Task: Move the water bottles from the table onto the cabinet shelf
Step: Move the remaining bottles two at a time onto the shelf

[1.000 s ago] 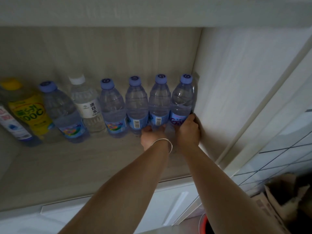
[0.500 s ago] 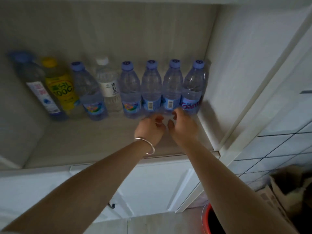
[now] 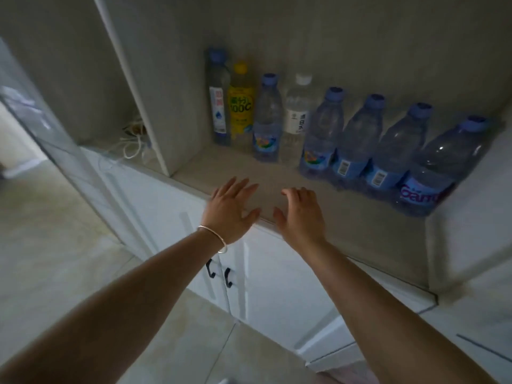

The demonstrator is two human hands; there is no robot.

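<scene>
Above shelf (image 3: 346,231) edge, empty spread hands (image 3: 266,210).

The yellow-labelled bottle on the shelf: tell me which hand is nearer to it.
Left. The left hand is at the shelf's front edge, below the yellow-labelled bottle and slightly left of it. The right hand is farther right, also at the front edge. Neither touches it.

Four clear water bottles (image 3: 379,151) with blue caps and blue labels stand upright, side by side and touching, at the right end of the pale cabinet shelf (image 3: 277,187).
</scene>
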